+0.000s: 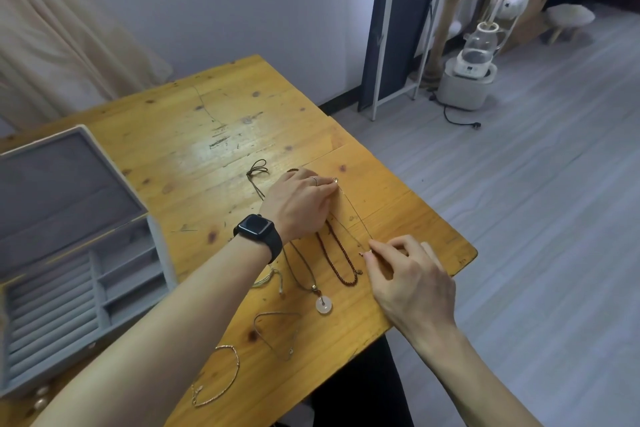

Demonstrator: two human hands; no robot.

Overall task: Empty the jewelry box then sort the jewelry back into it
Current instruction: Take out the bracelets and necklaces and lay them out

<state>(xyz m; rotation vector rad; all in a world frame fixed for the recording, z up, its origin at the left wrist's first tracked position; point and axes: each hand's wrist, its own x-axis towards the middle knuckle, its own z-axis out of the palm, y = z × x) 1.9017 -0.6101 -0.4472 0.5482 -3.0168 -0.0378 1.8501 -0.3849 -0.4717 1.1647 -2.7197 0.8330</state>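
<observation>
Head view: thin chain (353, 210) stretched between left fingers (327, 184) and right fingers (379, 248).

jewelry box (69, 253) left on table (214, 107), necklaces (332, 260) right

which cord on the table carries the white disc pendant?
The thin brown cord necklace beside the left hand; the braided dark-red cord beside it shows no disc.

Four necklaces (322, 304), two bracelets (238, 366), one jewelry box (69, 184)
</observation>
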